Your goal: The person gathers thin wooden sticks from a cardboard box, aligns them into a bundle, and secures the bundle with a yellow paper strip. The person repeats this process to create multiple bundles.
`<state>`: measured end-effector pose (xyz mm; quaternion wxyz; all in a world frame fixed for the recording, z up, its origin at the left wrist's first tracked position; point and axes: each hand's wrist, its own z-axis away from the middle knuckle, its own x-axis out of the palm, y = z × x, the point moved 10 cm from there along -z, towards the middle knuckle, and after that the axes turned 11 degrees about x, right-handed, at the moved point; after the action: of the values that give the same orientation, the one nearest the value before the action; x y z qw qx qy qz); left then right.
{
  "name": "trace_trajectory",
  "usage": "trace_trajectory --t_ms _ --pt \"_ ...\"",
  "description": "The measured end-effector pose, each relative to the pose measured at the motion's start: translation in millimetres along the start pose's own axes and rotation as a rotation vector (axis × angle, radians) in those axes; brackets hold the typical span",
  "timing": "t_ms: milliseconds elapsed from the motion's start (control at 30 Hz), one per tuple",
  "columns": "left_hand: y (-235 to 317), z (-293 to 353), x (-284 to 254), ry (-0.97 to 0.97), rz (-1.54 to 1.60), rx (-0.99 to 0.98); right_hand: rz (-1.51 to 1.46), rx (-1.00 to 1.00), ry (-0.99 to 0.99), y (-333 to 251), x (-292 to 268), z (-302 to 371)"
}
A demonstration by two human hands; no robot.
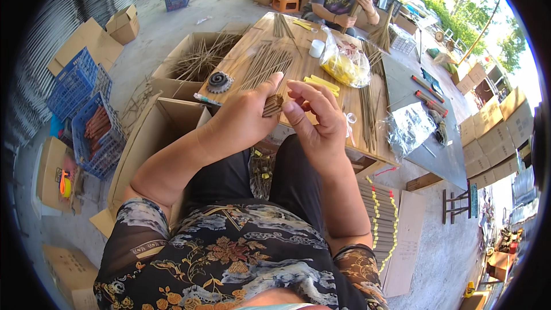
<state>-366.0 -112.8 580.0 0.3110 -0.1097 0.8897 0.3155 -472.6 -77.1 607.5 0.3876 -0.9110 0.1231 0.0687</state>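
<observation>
My left hand (241, 112) is wrapped round a bundle of thin brown sticks (272, 105), whose cut ends face me above my lap. Close beside those ends is my right hand (320, 123), its fingers bent and its thumb apart from them. Nothing shows in its grasp; whether a fingertip touches the bundle is hard to tell. Beyond my hands, loose brown sticks (266, 64) lie on the wooden table (244, 46). Yellow strips (322, 84) and a clear bag with yellow pieces (347, 69) are to the right of them.
A dark toothed metal part (219, 82) sits at the table's left corner. Open cardboard boxes (166, 120) and blue crates (94, 161) stand at left. Across the table a person (338, 6) holds a stick bundle. Yellow-banded bundles (379, 218) lie at lower right.
</observation>
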Motion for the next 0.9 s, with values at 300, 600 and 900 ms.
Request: trace_trajectory --t_ms 300,600,900 --pt "-2.7 -5.1 3.3 -0.043 -0.024 -0.069 0.119 -0.134 -0.003 -4.1 2.6 11.6" --pt "-10.8 -2.5 10.3 -0.078 0.011 -0.114 0.334 -0.304 0.003 -15.7 8.3 13.8" --pt "-10.0 0.6 10.6 -0.146 -0.033 -0.083 0.187 0.066 -0.068 11.5 12.2 9.7"
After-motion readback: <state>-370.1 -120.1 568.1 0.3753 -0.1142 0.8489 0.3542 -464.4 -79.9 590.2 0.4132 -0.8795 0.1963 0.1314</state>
